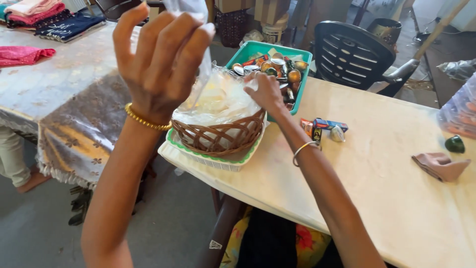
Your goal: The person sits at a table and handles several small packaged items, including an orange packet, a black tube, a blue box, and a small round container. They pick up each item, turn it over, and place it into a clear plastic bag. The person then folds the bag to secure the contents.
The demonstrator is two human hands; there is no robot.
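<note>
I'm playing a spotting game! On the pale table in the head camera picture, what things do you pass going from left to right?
Wicker basket → small coloured boxes → folded brown cloth.

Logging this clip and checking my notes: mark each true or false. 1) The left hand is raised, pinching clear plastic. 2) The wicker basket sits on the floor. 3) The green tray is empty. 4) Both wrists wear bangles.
1) True: the left hand is raised, gripping the clear plastic bag.
2) False: the wicker basket sits on a white tray at the table edge.
3) False: the green tray holds many small items.
4) True: the right hand side too.
</note>
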